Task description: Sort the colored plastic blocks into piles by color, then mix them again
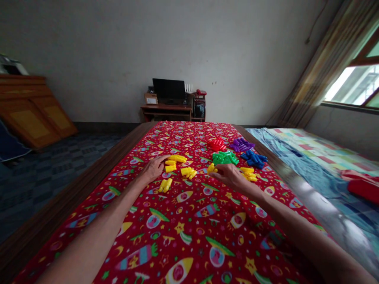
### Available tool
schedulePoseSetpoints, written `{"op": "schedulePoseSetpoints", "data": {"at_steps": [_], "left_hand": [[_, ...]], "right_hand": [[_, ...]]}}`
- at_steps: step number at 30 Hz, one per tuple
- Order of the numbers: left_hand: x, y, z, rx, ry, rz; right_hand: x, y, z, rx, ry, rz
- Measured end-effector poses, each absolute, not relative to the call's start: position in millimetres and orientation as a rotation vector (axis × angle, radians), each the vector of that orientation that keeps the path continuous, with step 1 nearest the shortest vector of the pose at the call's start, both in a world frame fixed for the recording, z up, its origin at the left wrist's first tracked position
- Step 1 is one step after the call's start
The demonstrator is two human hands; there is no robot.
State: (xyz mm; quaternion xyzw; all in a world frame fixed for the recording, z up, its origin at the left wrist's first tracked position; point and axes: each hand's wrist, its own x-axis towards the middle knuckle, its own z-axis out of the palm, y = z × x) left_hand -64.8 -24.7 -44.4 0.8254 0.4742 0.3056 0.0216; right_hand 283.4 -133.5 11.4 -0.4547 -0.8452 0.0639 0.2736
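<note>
Lying in loose clusters: stubby, glossy, tube-like yellow pieces (177, 158).

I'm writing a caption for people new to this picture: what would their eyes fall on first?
Probably the bright red, rocket-patterned cloth running down the long table. Next, the vivid heaps toward its far right part: red pieces, purple pieces, green pieces and blue pieces. Yellow pieces lie in small groups around the left hand and right hand.

A room in a home: bed (299, 146), curtain (310, 77), wooden cabinet (38, 110), monitor (168, 90) on a desk (181, 107).
</note>
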Motion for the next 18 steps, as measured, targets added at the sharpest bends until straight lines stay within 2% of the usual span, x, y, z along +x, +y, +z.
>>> {"op": "schedulePoseSetpoints", "data": {"at_steps": [6, 11, 15, 18], "left_hand": [[-66, -23, -46, 2.551, 1.492, 0.939], [-68, -21, -47, 2.553, 1.479, 0.943], [-68, -22, -46, 2.565, 1.451, 0.958], [-68, -22, -46, 2.565, 1.449, 0.975]], "right_hand": [[346, -144, 18, -1.624, -2.221, 0.016], [357, -151, 22, -1.996, -2.156, -0.209], [358, -154, 21, -2.091, -2.069, -0.369], [356, -154, 25, -2.011, -2.051, -0.352]]}}
